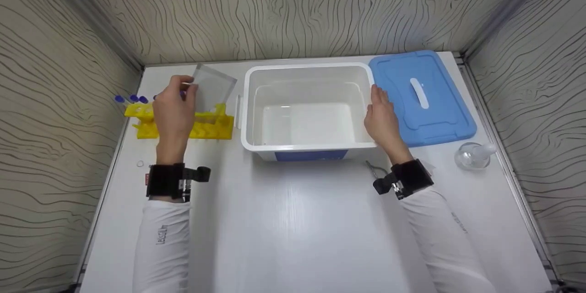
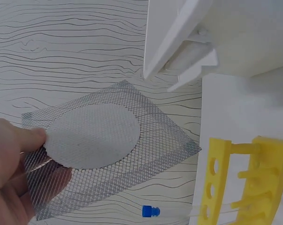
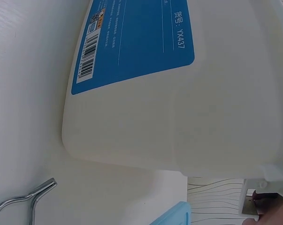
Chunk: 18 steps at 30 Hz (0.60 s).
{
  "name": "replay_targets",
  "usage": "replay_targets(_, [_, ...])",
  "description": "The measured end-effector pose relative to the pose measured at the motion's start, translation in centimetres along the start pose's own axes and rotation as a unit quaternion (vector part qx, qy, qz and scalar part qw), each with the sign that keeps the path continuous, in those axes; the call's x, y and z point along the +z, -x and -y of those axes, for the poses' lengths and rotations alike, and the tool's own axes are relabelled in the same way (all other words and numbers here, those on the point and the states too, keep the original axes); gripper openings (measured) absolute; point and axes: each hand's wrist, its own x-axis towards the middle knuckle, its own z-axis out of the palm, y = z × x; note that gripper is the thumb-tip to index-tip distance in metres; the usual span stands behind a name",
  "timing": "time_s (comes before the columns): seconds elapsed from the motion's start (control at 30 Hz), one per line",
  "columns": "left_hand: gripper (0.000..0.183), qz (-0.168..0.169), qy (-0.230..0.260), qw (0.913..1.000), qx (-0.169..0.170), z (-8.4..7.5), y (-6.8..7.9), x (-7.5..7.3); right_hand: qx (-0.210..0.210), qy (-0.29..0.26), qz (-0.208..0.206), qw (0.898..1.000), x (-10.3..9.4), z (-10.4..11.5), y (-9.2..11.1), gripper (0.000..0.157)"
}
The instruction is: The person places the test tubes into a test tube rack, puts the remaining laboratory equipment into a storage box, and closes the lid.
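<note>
My left hand (image 1: 176,105) pinches a wire gauze (image 2: 153,131) by one edge between thumb and fingers. The gauze is a square grey mesh with a pale round centre, held tilted above and behind the yellow test tube rack (image 1: 213,130). A blue-capped tube (image 2: 150,211) stands in that rack, below the gauze in the left wrist view. At the right side of the white plastic bin (image 1: 311,148), my right hand (image 1: 383,121) rests on the rim with its fingers extended. The bin has no lid on, and a blue label (image 3: 136,47) covers part of its front.
The blue lid (image 1: 439,110) with a white handle lies right of the bin. A clear bottle (image 1: 474,155) stands near the right edge. By my right wrist lies a bent silver metal tool (image 3: 31,199). A small ring (image 1: 140,163) lies at the left.
</note>
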Motion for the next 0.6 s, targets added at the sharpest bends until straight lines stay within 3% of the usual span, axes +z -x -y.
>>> replay_targets(0.2, [0.025, -0.014, 0.013, 0.9991, 0.036, -1.7, -0.4, 0.0, 0.005, 0.002, 0.003, 1.000, 0.0, 0.1, 0.0, 0.055])
replay_targets(0.37, [0.026, -0.008, 0.015, 0.9982, 0.058, -3.5, -0.6, 0.2, 0.002, 0.001, 0.000, 1.000, 0.1, 0.0, 0.0, 0.055])
replay_targets(0.6, [0.024, 0.009, 0.010, 0.9926, 0.120, -5.9, -0.6, 0.9, -0.001, 0.001, -0.003, 1.000, 0.1, -0.1, -0.1, 0.055])
